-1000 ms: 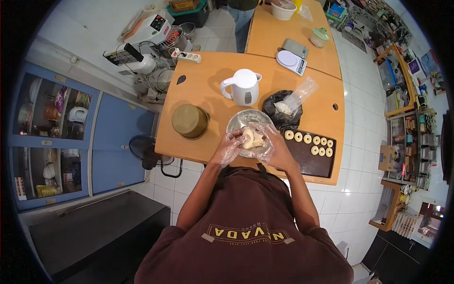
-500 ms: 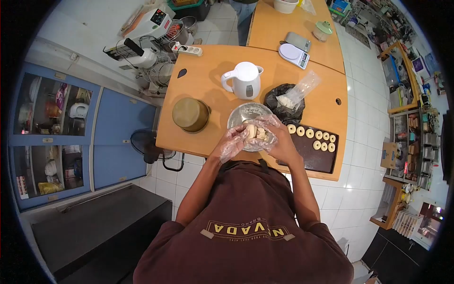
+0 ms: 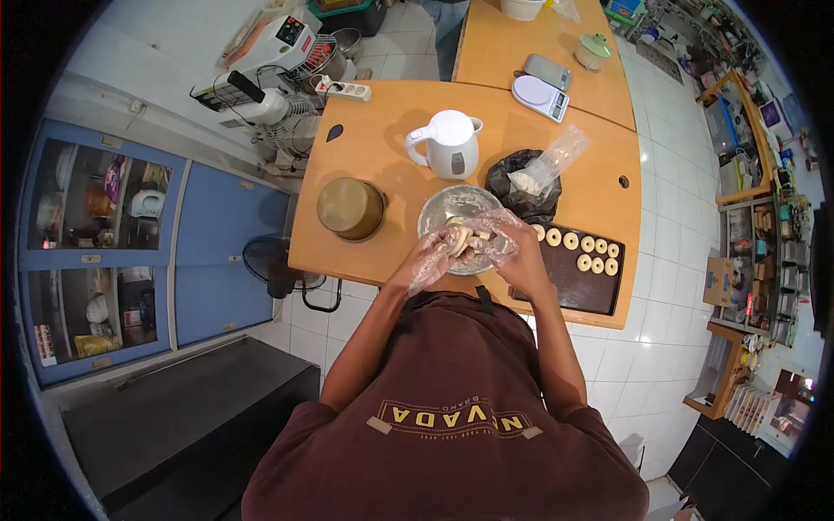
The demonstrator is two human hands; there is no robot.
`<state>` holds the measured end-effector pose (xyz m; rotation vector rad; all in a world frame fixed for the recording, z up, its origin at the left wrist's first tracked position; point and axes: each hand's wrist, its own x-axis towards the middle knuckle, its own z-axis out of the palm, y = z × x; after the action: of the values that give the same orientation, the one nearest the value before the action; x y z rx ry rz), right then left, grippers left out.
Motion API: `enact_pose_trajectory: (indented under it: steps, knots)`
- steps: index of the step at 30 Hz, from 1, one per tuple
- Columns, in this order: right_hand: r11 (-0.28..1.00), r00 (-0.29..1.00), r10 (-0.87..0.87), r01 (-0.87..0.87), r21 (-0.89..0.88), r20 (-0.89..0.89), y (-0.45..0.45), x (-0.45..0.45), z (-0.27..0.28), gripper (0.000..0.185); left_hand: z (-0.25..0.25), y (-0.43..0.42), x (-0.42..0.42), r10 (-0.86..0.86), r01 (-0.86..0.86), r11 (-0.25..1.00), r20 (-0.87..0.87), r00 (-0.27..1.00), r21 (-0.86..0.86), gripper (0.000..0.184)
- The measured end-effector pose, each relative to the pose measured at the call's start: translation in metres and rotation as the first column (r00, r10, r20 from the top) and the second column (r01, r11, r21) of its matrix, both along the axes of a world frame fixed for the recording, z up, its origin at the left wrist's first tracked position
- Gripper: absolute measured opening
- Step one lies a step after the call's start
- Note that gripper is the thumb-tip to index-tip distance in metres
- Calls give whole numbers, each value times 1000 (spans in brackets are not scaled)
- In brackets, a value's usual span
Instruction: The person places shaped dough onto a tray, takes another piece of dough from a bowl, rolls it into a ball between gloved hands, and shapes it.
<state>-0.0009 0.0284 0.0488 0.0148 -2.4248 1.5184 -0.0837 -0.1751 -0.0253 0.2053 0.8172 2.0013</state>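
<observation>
Both hands wear clear plastic gloves and are held close together over a metal bowl (image 3: 443, 201) near the table's front edge. My left hand (image 3: 427, 263) curls around pale dough (image 3: 461, 240). From the other side, my right hand (image 3: 511, 247) grips the dough too, its fingertips partly hidden by the crinkled glove. The dough's exact shape is hard to make out. To the right lies a dark baking tray (image 3: 569, 291) with several ring-shaped dough pieces (image 3: 587, 244) along its far part.
A white electric kettle (image 3: 453, 148) stands behind the bowl. Beside it is a black plastic bag (image 3: 532, 205) with a clear bag (image 3: 556, 161) of white stuff on it. A brown container (image 3: 349, 210) is at left, a kitchen scale (image 3: 540, 97) farther back. A person's leg (image 3: 447, 39) shows beyond.
My fingers have shifted around the dough, and its visible pieces sit closer together. My right hand has turned slightly. The tray and the other table items stay put.
</observation>
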Motion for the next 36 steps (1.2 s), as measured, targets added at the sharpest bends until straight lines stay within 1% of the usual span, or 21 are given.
enact_pose_trajectory:
  steps: [1,2,4,5,7,8,13,16,19,20,22,25,28,29,31,32,34,36]
  knots:
    - [1000,999,-24,25,-1,38,-1,5,5,35,5,1,1,-20,19,1000,-56,998,-10,42]
    - [999,996,-48,48,0,75,-1,7,8,35,10,2,2,-36,34,999,-66,997,-38,43]
    - [998,998,-17,21,-67,66,0,7,3,37,17,2,0,-70,62,994,-89,994,-93,43]
    - [995,998,-3,9,-99,59,2,6,-3,37,15,2,-2,-103,98,990,-50,993,-98,43]
    - [998,999,2,0,-56,44,5,7,-25,37,11,-1,-5,-167,170,980,28,985,-103,41]
    - [999,999,5,-4,-33,36,7,8,-35,38,11,0,-4,-147,151,981,41,988,-118,40]
    - [997,998,-35,38,-62,52,5,7,-35,36,22,5,6,-42,68,975,124,991,-212,36]
    - [995,998,-42,46,-93,45,4,5,-34,34,19,4,1,-108,135,977,165,980,-163,36]
    - [993,998,-63,64,-97,10,4,5,-41,33,21,3,0,-110,147,974,205,973,-172,40]
    - [993,997,-76,75,-91,-5,4,5,-44,33,23,3,1,-89,136,971,230,969,-198,41]
    - [993,997,-71,73,-89,25,3,6,-43,32,35,3,3,-44,117,961,278,960,-252,44]
    - [991,995,-83,88,-99,50,0,6,-43,32,28,3,1,-55,130,953,265,963,-273,44]
    - [989,991,-124,127,-78,40,0,5,-56,33,25,6,5,5,64,963,252,968,-263,44]
    - [988,990,-140,142,-64,33,1,5,-61,33,23,7,4,2,62,959,224,975,-277,49]
    - [986,996,-73,80,-149,49,5,2,-57,32,22,8,1,-4,56,950,170,986,-306,57]
    - [980,998,-39,49,-191,55,7,1,-55,32,21,8,1,-19,66,947,149,989,-315,55]
    - [987,996,-35,48,-152,88,12,2,-65,31,27,8,-1,-50,83,939,105,993,-333,51]
    - [990,994,-35,49,-129,107,13,1,-65,30,27,6,-4,-123,139,933,69,990,-333,50]
